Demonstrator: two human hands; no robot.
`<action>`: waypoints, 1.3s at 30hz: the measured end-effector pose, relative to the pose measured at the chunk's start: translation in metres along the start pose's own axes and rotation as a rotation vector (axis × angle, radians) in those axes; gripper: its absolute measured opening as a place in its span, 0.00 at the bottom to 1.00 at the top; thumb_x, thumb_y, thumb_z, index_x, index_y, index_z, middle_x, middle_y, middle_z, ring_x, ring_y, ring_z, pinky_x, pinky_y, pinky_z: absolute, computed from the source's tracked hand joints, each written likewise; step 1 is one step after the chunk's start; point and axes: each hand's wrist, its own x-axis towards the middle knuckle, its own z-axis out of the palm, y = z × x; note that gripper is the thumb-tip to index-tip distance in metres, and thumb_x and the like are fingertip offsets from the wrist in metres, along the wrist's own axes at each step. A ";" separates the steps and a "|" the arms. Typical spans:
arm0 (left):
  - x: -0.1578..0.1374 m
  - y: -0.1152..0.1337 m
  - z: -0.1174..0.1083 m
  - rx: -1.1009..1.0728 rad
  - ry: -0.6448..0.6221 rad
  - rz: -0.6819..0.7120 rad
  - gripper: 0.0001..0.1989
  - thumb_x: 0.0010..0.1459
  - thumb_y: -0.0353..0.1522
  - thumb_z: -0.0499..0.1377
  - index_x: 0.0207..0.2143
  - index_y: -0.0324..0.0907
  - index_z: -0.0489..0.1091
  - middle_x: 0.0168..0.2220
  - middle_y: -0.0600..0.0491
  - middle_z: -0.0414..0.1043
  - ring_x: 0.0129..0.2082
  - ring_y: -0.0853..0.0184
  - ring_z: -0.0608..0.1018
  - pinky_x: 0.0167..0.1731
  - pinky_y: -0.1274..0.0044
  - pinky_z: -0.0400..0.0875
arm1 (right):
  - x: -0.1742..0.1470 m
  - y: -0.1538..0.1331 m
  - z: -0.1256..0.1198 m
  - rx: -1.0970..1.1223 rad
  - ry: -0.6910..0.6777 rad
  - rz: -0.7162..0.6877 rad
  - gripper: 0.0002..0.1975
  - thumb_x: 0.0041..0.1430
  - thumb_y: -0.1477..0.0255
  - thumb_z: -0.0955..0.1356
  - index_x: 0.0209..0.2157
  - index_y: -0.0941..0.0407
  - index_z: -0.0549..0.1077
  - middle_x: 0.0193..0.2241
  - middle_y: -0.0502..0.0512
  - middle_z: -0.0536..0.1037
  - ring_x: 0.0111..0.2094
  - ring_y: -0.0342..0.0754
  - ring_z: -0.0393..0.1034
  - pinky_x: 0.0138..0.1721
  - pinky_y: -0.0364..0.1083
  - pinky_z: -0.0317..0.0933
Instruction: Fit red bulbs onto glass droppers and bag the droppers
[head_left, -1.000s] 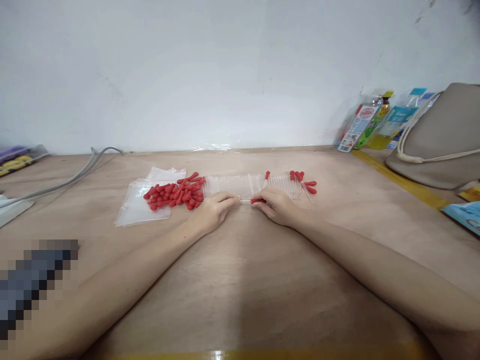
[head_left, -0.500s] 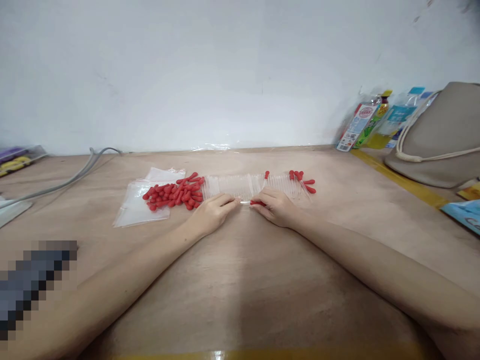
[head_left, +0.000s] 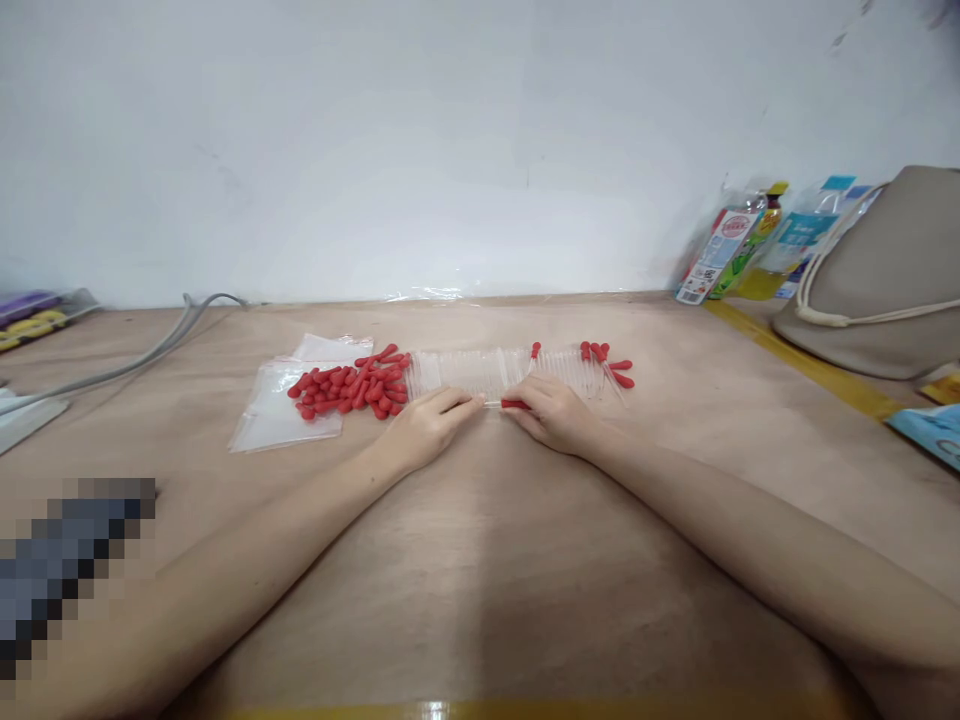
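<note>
Between the fingers of my left hand [head_left: 433,424] is one end of a clear dropper tube [head_left: 492,405], lying sideways. My right hand [head_left: 553,412] pinches a red rubber dropper bulb [head_left: 514,404] at the tube's other end; whether the tube is inside the bulb is hard to tell. Behind both hands lies a row of clear dropper tubes [head_left: 457,372]. A heap of red rubber bulbs [head_left: 360,383] sits left of the row. Several droppers with red bulbs [head_left: 600,351] rest at its right end, and one bulb-topped dropper [head_left: 535,350] stands out in the row.
Clear plastic bags [head_left: 266,415] lie under and beside the heap. A grey cable [head_left: 161,345] runs along the left. At the right are a drink carton [head_left: 716,258], bottles [head_left: 795,240], a beige bag [head_left: 877,280] and a blue packet [head_left: 930,432]. A white wall [head_left: 450,150] closes off the back.
Both hands hold nearly the same pose on the tube and bulb. The whole view has shifted very slightly; nothing else visibly moved.
</note>
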 end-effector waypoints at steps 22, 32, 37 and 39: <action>0.005 0.004 0.000 -0.107 0.128 -0.052 0.09 0.59 0.32 0.53 0.37 0.38 0.71 0.29 0.50 0.74 0.27 0.70 0.75 0.26 0.79 0.69 | 0.000 0.001 0.002 0.063 0.011 -0.035 0.08 0.58 0.70 0.62 0.30 0.58 0.69 0.24 0.55 0.72 0.28 0.46 0.61 0.32 0.45 0.58; 0.004 0.003 0.002 -0.152 0.119 -0.065 0.09 0.59 0.32 0.53 0.37 0.39 0.71 0.30 0.50 0.74 0.29 0.69 0.75 0.29 0.78 0.70 | 0.005 -0.002 0.002 0.045 -0.017 -0.062 0.10 0.59 0.70 0.61 0.29 0.59 0.70 0.23 0.55 0.73 0.27 0.46 0.62 0.32 0.46 0.58; 0.002 0.001 0.004 -0.209 0.115 -0.164 0.09 0.59 0.32 0.52 0.38 0.39 0.70 0.30 0.51 0.74 0.27 0.70 0.75 0.28 0.78 0.70 | 0.011 0.000 0.000 0.306 0.022 0.106 0.07 0.56 0.68 0.65 0.31 0.57 0.73 0.27 0.55 0.75 0.30 0.45 0.66 0.35 0.47 0.61; 0.002 0.002 0.003 -0.209 0.136 -0.171 0.09 0.59 0.33 0.53 0.39 0.39 0.70 0.31 0.51 0.74 0.28 0.70 0.75 0.30 0.78 0.70 | 0.013 -0.003 0.001 0.481 0.066 0.300 0.07 0.53 0.67 0.67 0.33 0.56 0.72 0.29 0.54 0.75 0.32 0.45 0.67 0.37 0.46 0.62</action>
